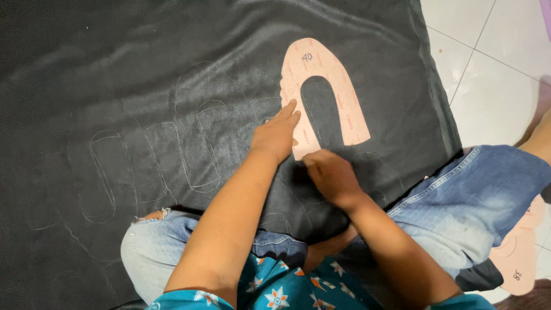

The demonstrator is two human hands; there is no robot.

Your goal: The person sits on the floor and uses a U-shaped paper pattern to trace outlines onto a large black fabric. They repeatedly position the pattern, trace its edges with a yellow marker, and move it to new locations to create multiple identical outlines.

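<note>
A pink U-shaped card pattern (338,86) lies on a large sheet of black fabric (115,74) spread over the floor. My left hand (276,133) presses flat on the pattern's left leg, fingers stretched out. At the lower end of that leg my right hand (328,174) is closed with fingertips pinched together; whatever it holds is hidden. Several faint traced outlines (198,146) of pattern shapes show on the fabric to the left of my hands.
I sit on the floor in torn blue jeans (476,201), knees spread, with the fabric over my lap. White floor tiles (493,74) lie to the right. More pink card patterns (519,252) rest by my right leg.
</note>
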